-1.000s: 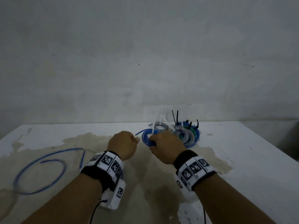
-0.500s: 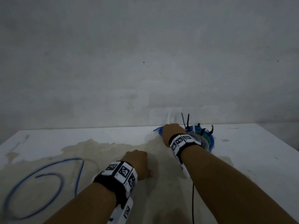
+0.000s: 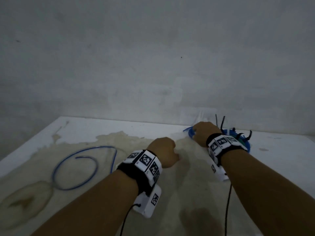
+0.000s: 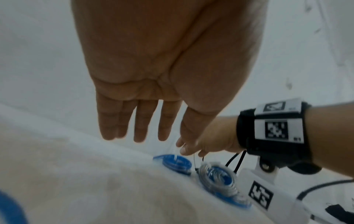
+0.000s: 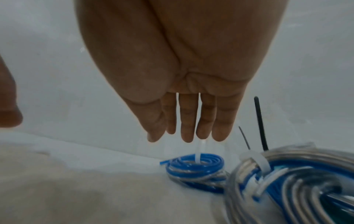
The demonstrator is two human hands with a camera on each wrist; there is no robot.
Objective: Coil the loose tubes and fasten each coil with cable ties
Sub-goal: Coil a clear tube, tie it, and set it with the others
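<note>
A small blue-and-clear tube coil (image 5: pixel 193 168) lies on the white table (image 3: pixel 281 159) near the wall. A white cable tie tail (image 5: pixel 199 151) stands up from it. My right hand (image 5: pixel 189 137) hovers just above it with straight fingers, and the tail reaches up to the fingertips. Right beside it sits a stack of larger tied coils (image 5: pixel 296 189), with black tie tails (image 5: pixel 260 124) sticking up. My left hand (image 4: pixel 138 136) hangs with straight fingers over the middle of the table and holds nothing. A loose blue tube (image 3: pixel 85 167) lies uncoiled at the left.
The grey wall (image 3: pixel 153 65) rises directly behind the coils. A wide beige stain (image 3: pixel 170 201) covers the table's middle and near part. Black wrist cables (image 3: pixel 226 210) trail under both forearms.
My right hand carried the small blue coil back to the stack by the wall and opened over it. My left hand let go and drew back toward me.
</note>
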